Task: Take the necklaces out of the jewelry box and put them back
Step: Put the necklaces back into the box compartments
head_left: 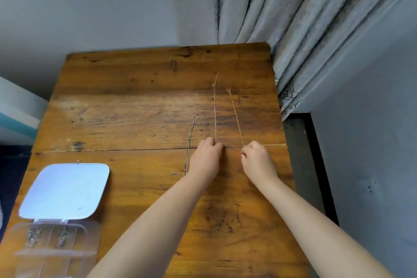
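Three thin necklaces lie stretched lengthwise on a wooden desk (135,101). The left hand (206,153) pinches the near end of the middle chain (215,110); the right hand (256,157) pinches the gold chain (235,115). A darker chain (189,142) lies untouched to the left. The clear jewelry box (54,239), mirrored lid (65,189) open, sits at the near left corner.

A worn wooden bench (140,101) with dark knots and a seam running across its boards fills the middle of the view, its far edge against a plain grey wall (90,7). Grey curtains (293,18) hang in folds behind its far right corner, with a faint dark pattern near their lower hem. Right of the bench stands a grey wall panel (370,142) with a dark edge, and at far left a white and teal surface (18,108) shows.
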`<state>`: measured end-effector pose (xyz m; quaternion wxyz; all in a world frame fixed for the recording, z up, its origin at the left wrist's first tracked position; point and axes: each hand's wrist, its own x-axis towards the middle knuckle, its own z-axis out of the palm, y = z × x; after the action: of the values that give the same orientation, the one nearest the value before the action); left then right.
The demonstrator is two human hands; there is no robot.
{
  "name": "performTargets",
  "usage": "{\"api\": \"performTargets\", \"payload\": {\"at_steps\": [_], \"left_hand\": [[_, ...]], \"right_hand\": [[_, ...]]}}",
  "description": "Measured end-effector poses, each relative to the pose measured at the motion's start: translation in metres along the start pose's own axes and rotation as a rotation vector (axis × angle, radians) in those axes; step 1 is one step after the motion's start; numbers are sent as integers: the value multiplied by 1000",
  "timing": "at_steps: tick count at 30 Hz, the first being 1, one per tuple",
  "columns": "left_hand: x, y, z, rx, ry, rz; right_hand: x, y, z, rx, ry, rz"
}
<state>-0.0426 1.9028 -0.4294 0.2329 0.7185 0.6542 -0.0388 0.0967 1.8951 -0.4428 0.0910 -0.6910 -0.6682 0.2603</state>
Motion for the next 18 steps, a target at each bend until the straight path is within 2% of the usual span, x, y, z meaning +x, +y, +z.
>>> {"api": "performTargets", "payload": {"at_steps": [7,14,18], "left_hand": [[-6,8,-3,61,-44,5],[-53,-5,-4,-188,-32,-148],[-86,-14,-12,-328,-60,-213]], "right_hand": [[-9,1,-7,-24,-39,187],[-40,15,-12,-187,-18,206],[-60,24,-12,-148,15,288]]}}
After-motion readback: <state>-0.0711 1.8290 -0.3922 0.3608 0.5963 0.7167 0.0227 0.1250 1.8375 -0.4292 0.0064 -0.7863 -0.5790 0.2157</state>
